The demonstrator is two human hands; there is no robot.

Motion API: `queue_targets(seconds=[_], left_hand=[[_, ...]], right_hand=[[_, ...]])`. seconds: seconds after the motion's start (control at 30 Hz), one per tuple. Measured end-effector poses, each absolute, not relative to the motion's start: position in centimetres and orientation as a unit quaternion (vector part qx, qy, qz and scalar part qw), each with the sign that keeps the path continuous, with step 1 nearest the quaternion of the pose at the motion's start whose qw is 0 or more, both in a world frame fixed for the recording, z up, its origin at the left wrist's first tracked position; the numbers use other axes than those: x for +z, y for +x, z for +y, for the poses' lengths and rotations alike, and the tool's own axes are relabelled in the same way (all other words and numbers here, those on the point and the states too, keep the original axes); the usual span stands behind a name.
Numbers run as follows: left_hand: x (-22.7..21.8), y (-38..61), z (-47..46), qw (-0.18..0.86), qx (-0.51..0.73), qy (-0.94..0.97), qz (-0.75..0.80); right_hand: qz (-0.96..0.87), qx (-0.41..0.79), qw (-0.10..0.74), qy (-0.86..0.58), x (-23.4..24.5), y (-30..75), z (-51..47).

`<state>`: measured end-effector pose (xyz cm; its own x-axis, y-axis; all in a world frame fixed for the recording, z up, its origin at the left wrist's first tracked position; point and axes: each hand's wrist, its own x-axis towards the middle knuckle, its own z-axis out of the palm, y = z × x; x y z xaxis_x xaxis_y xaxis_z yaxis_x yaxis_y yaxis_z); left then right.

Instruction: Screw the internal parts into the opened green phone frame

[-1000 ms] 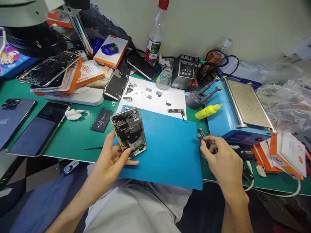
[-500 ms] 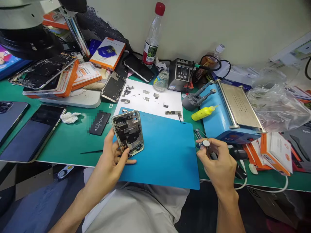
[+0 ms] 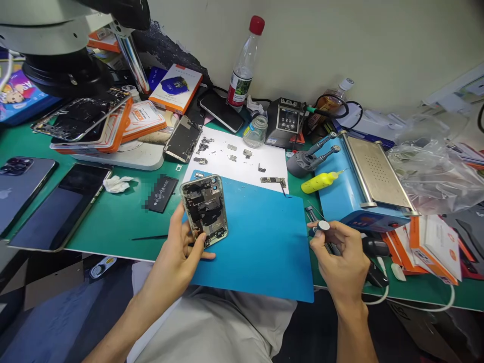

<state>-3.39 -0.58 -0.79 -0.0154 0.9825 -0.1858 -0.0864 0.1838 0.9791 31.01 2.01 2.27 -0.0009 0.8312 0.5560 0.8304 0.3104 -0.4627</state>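
Note:
My left hand (image 3: 185, 244) grips an opened phone housing (image 3: 206, 209) by its lower left edge, tilted above the blue mat (image 3: 260, 242). Its bare inside faces up, with dark parts and flex cables showing. At the mat's right edge, my right hand (image 3: 340, 257) pinches what looks like a small screwdriver (image 3: 322, 226) with a round white cap; its lower end is hidden. Tweezers (image 3: 312, 213) lie just beyond that hand. Left of the housing are a black battery (image 3: 163, 194) and a thin dark tool (image 3: 149, 237).
White paper (image 3: 223, 169) behind the mat bears small phone parts and a logic board (image 3: 273, 180). A yellow bottle (image 3: 320, 182) leans by the blue heating plate machine (image 3: 372, 174). A glass jar (image 3: 256, 132) stands at the back. Phones (image 3: 60, 206) lie left, under a microscope (image 3: 68, 65).
The whole view has shifted slightly, so things sit a little further right and lower. Both hands keep their holds, with hardly any movement against the bench.

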Motion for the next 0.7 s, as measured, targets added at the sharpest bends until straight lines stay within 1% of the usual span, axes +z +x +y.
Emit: queue_targets(seconds=[0.17,0.3,0.4,0.47,0.6,0.7], left_hand=[[-1.4,-3.3,-0.6,0.559,0.500,0.416,0.514],[-0.7,-3.0,-0.9,0.535,0.528,0.407,0.518],[0.5,-3.1,-1.7,0.453,0.564,0.386,0.572],[1.4,-3.6,-2.4,0.419,0.559,0.370,0.612],[2.3,-5.0,-3.1,0.452,0.522,0.334,0.641],[2.4,-5.7,-3.1,0.472,0.506,0.330,0.642]], right_hand=[[-0.643,0.032,0.463,-0.609,2.6,29.7,2.1],[-0.631,0.053,0.432,-0.642,2.6,28.7,2.0],[-0.630,0.076,0.409,-0.656,3.1,28.5,2.1],[-0.625,0.100,0.414,-0.654,3.5,28.2,2.4],[-0.601,0.144,0.467,-0.632,4.5,26.3,3.7],[-0.602,0.174,0.469,-0.622,4.8,24.6,5.0]])
